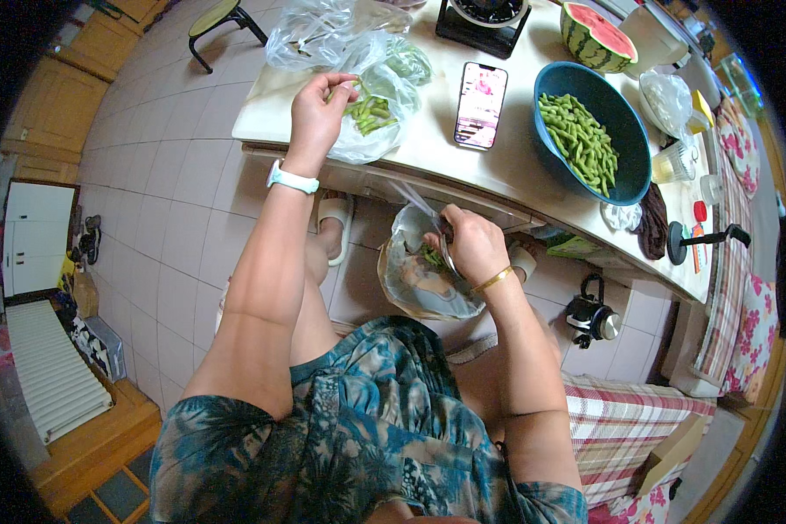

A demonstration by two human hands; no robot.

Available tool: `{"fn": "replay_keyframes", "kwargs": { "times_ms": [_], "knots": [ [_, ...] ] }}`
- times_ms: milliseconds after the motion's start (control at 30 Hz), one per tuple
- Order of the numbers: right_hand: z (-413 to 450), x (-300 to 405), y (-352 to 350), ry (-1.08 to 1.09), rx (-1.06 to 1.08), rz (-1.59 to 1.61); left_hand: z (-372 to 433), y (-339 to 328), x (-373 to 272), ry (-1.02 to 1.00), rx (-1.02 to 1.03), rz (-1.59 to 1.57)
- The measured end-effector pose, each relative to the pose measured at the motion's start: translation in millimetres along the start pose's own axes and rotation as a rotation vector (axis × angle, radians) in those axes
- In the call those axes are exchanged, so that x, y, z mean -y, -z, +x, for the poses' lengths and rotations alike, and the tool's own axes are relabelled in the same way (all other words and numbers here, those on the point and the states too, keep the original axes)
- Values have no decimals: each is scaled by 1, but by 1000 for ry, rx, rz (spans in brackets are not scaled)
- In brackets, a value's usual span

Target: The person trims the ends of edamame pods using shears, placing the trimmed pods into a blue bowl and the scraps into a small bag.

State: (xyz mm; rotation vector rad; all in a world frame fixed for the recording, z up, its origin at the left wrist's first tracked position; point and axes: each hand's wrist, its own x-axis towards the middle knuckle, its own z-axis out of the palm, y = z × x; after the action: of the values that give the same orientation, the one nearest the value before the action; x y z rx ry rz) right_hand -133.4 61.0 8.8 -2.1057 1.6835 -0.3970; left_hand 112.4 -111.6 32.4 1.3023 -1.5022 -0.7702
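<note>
My left hand (323,105) is over the table's left end, its thumb and fingertips closed on a green soybean pod (333,96). Just beside it, several loose pods (371,115) lie on a clear plastic bag (360,145). My right hand (473,243) is closed around scissors (447,252), whose metal blades point up and left. Beneath that hand stands a plastic-lined waste bin (419,293) with green scraps inside. A dark blue bowl (640,177) on the table holds many green pods (580,141).
A lit phone (481,105) lies between the bag and the bowl. Behind are a portable stove (481,36) and a cut watermelon (599,39). A black phone stand (678,242) is near the table's right end. On the floor at right sits a black flask (593,318).
</note>
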Motion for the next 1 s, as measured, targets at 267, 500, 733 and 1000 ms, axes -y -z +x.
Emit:
{"fn": "replay_keyframes", "kwargs": {
  "times_ms": [267, 500, 733, 1000],
  "knots": [
    [17, 1, -4, -68, -484, 717, -45, -25, -36, 231, 346, -403],
    [22, -3, 10, -73, -612, 844, -89, -58, -41, 233, 619, -485],
    [16, -3, 18, -198, -557, 867, -103, -71, -40, 308, 703, -573],
    [12, -10, 18, -211, -605, 887, -109, -80, -50, 465, 750, -599]
  ]
}}
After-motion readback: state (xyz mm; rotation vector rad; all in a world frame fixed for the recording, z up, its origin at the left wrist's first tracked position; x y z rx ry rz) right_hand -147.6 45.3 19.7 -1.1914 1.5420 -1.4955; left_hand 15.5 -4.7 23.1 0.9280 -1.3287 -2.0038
